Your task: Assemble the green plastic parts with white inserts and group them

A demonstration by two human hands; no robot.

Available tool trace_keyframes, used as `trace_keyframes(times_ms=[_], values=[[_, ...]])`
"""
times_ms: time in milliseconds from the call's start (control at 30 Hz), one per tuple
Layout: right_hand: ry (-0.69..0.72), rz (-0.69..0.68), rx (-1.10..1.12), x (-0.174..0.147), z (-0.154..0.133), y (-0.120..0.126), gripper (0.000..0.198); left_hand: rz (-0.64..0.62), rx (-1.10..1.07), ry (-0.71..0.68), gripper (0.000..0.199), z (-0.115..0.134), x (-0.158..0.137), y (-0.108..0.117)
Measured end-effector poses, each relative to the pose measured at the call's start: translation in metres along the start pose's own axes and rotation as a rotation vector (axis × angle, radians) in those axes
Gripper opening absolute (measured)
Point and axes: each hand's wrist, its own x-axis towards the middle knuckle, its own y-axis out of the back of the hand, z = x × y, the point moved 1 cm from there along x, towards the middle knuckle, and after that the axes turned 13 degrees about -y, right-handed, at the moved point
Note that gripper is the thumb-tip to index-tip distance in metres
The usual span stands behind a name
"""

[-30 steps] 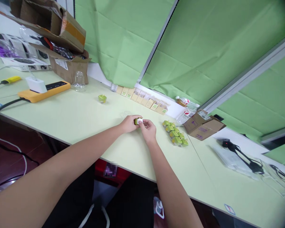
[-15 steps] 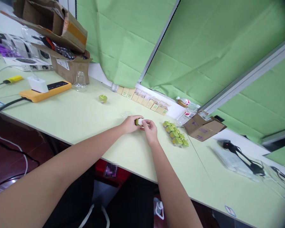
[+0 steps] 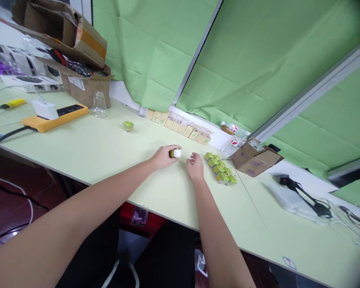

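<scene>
My left hand (image 3: 164, 157) is closed round a small bottle with a white cap (image 3: 176, 153) and a dark, yellowish-green body, tipped so the cap points right. Most of the body is hidden by my fingers. A short gap away, my right hand (image 3: 195, 165) hovers over the table with loosely curled fingers apart and nothing visible in them. To its right stand several small clear packs with green tops (image 3: 219, 168), grouped in rows. Behind my left hand lies a clear plastic piece (image 3: 158, 145), hard to make out. A single green-topped pack (image 3: 128, 126) sits farther left.
A row of small tan boxes (image 3: 177, 123) lines the back edge. On the left are an orange power strip (image 3: 64, 116), a clear plastic jar (image 3: 99, 106), a yellow-handled screwdriver (image 3: 14, 103) and cardboard boxes (image 3: 87, 90). Another carton (image 3: 255, 159) and a black cabled device (image 3: 306, 198) stand right.
My right hand has let go of the white cap and moved right, away from the bottle. My left hand keeps its hold. The view has shifted slightly.
</scene>
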Motion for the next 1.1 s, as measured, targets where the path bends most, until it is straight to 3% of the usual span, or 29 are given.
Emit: trace_keyframes(times_ms=[67, 200, 333, 400, 433, 600, 667, 767, 867, 967, 1033, 1100], values=[[0.01, 0.022, 0.04, 0.001, 0.0, 0.002, 0.045, -0.006, -0.011, -0.008, 0.05, -0.001, 0.0, -0.001], [0.11, -0.098, 0.091, 0.002, -0.001, 0.002, 0.055, -0.037, -0.005, -0.019, 0.049, -0.001, -0.001, -0.002], [-0.026, 0.176, -0.09, 0.012, 0.009, 0.012, 0.039, -0.016, -0.009, -0.004, 0.048, 0.002, -0.001, -0.003], [-0.023, 0.165, -0.05, 0.013, 0.01, 0.013, 0.033, -0.026, -0.017, 0.012, 0.048, 0.006, 0.0, -0.004], [-0.043, 0.072, 0.012, 0.011, 0.008, 0.012, 0.032, -0.035, -0.022, 0.011, 0.049, 0.008, 0.0, -0.004], [-0.318, -0.68, 0.428, -0.008, -0.012, -0.005, 0.036, -0.03, 0.026, -0.113, 0.056, 0.023, 0.001, -0.005], [-0.396, -0.828, 0.509, -0.013, -0.018, -0.005, 0.031, -0.038, 0.077, -0.156, 0.058, 0.027, 0.0, -0.004], [-0.507, -0.918, 0.652, -0.016, -0.02, 0.002, 0.024, -0.045, 0.14, -0.192, 0.06, 0.03, 0.0, -0.004], [-0.545, -0.899, 0.782, -0.015, -0.02, 0.008, 0.015, -0.065, 0.192, -0.222, 0.062, 0.031, -0.001, -0.004], [-0.51, -0.783, 0.796, -0.012, -0.02, 0.01, 0.006, -0.12, 0.263, -0.236, 0.061, 0.033, -0.002, -0.004], [-0.48, -0.664, 0.779, -0.008, -0.019, 0.009, 0.006, -0.147, 0.308, -0.242, 0.065, 0.035, 0.0, -0.002], [-0.474, -0.462, 0.737, -0.002, -0.017, 0.01, 0.01, -0.116, 0.345, -0.26, 0.071, 0.035, 0.003, 0.005]])
